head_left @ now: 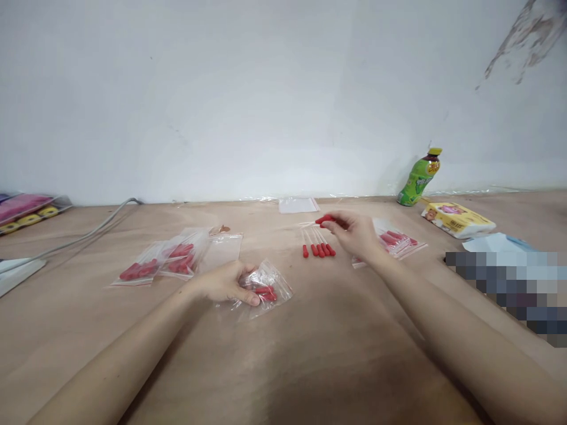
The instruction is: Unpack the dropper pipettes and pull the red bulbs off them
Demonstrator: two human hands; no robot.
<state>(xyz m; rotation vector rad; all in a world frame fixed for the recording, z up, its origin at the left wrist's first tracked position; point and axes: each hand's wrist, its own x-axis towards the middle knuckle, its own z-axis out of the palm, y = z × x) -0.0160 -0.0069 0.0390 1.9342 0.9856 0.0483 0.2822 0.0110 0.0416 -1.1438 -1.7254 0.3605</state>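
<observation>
My left hand [228,283] rests on the brown table [283,354], its fingers closed on a small clear zip bag [268,289] with red-tipped pieces inside. My right hand [354,233] is further back and pinches a red-bulbed dropper [325,219] by its bulb, just above the table. Right below it, a row of several similar droppers [319,248] lies with the red bulbs toward me. Behind my right hand lies another clear bag [396,239] holding red droppers.
Filled clear bags [163,260] and an empty one [224,248] lie at left. A green bottle [419,177] stands by the wall, a yellow packet [458,218] beside it. Empty bags [297,205] lie at the back; a grey cable [88,233] runs at left.
</observation>
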